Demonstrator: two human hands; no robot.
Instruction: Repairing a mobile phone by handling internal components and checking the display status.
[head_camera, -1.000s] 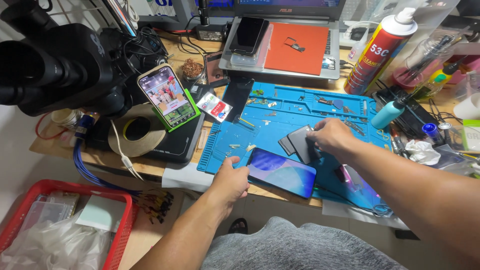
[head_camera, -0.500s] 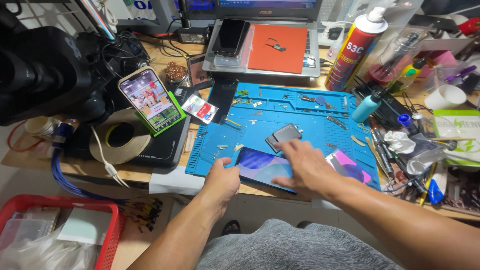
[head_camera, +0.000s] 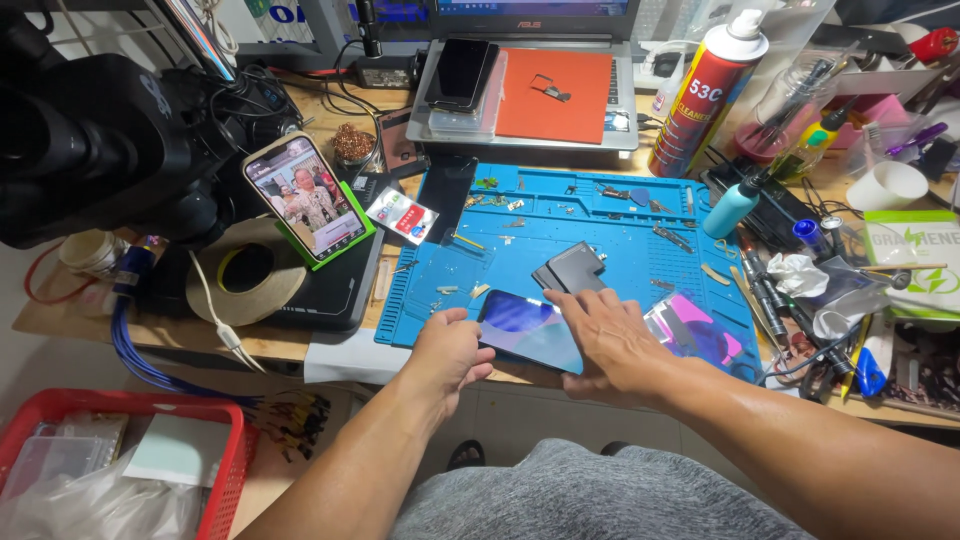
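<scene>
A dark smartphone (head_camera: 525, 328) lies face up at the front edge of the blue repair mat (head_camera: 620, 225), pinned between a person's two bare hands. The left hand (head_camera: 450, 350) grips the phone's left end, thumb and fingers curled around the corner nearest the mat's front-left. The right hand (head_camera: 612, 342) lies flat, fingers spread, with its fingertips pressing on the phone's right half and the palm hanging past the mat's front edge.

Just behind the right hand's fingers sits a dark grey back cover piece (head_camera: 570, 268), close but apart from the phone. A glossy purple-tinted panel (head_camera: 695, 330) lies just to the right of that hand, near the mat's front-right corner.

Loose screws and small parts dot the mat's left and rear portions; its middle, behind the phone, stays mostly bare. Beyond the mat's right edge, tools, a teal bottle (head_camera: 733, 205) and crumpled tissue crowd the table. A red-and-white spray can (head_camera: 708, 95) stands at the rear, and a second phone on a green stand (head_camera: 306, 197) props up off the mat's left edge.
</scene>
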